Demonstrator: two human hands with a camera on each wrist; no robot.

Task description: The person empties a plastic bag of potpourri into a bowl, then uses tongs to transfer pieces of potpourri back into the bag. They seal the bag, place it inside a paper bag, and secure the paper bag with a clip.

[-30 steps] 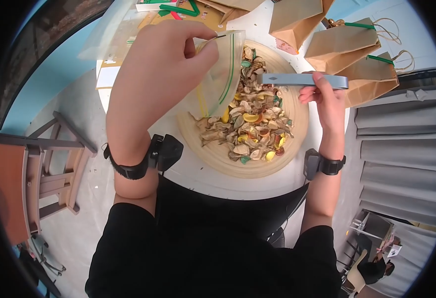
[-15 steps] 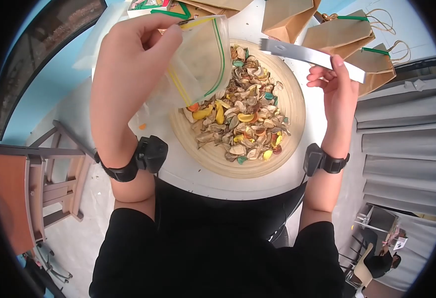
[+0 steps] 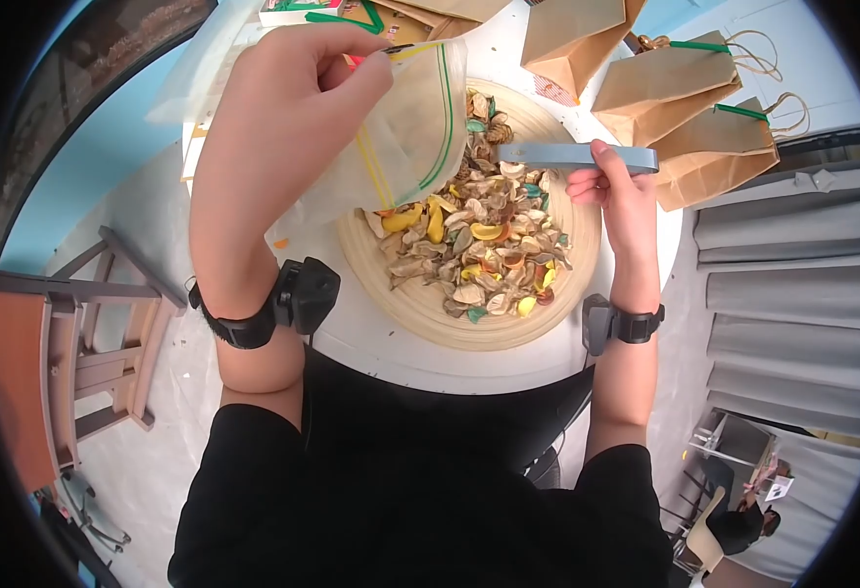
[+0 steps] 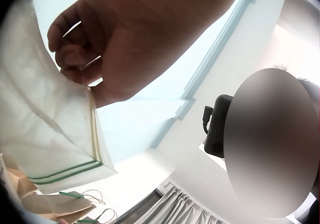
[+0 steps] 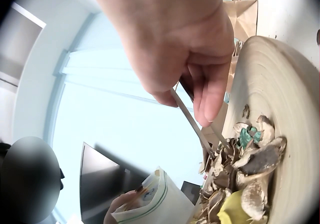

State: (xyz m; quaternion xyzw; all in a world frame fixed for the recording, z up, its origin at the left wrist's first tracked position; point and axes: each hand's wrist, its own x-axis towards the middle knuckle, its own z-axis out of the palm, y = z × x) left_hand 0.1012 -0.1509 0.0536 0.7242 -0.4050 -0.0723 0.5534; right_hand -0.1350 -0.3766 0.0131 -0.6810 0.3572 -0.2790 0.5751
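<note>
My left hand (image 3: 288, 118) pinches the top edge of a clear zip bag (image 3: 410, 132) with yellow and green seal lines. In the left wrist view, the bag (image 4: 45, 109) hangs from the fingertips. My right hand (image 3: 626, 211) holds flat metal tongs (image 3: 567, 155) between thumb and fingers. Dried petals and pods (image 3: 484, 235), mostly beige with yellow, orange and green pieces, are heaped on a round wooden plate (image 3: 508, 338). The tong tips reach into the upper part of the heap; in the right wrist view, the tongs (image 5: 192, 119) point down into it, their tips partly hidden among petals.
Brown paper bags (image 3: 660, 93) with green strips and twisted handles stand at the back right of the white round table (image 3: 371, 363). A box (image 3: 298, 10) and green strips lie at the back left. A wooden chair (image 3: 117, 343) is left of the table.
The tongs rose off the heap and tilted half a second ago, and are now lowered back to it. The left hand and bag moved left, then slightly back right.
</note>
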